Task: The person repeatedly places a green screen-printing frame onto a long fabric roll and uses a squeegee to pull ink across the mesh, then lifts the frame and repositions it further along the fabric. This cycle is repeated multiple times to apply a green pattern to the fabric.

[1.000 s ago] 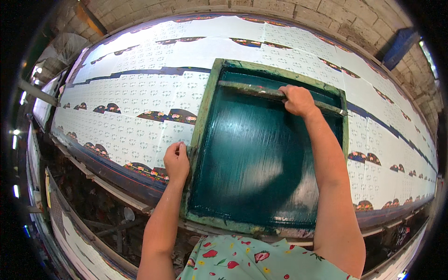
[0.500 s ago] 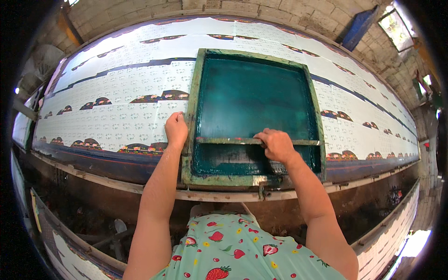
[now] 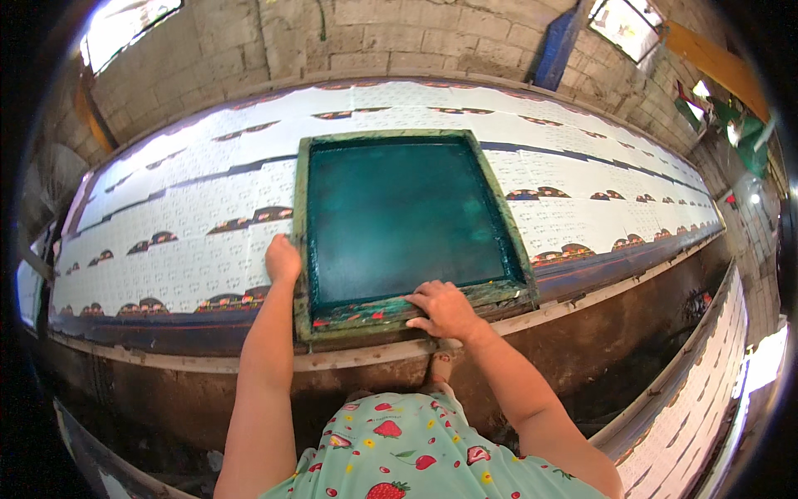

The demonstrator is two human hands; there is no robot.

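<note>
A printing screen with a green-stained wooden frame (image 3: 490, 179) lies on the long table, its mesh (image 3: 399, 216) covered in dark green ink. A long squeegee (image 3: 366, 317) rests along the inside of the near frame edge, tilted slightly up to the right. My right hand (image 3: 447, 311) grips it from above, fingers on the far side and thumb on the near side. Close beside the frame's left edge, my left hand (image 3: 283, 260) is closed; whatever its fingers hold, if anything, is hidden.
Printed white sheets (image 3: 191, 208) with dark, arched patterned parts cover the table in overlapping rows. A wooden rail (image 3: 191, 363) runs along the table's near edge. Another sheet-covered table (image 3: 690, 407) stands at lower right. A block wall (image 3: 374, 37) rises behind.
My right hand has drawn the squeegee toward me, from partway up the screen to the near frame edge. My left hand stays beside the frame. The whole view has shifted.
</note>
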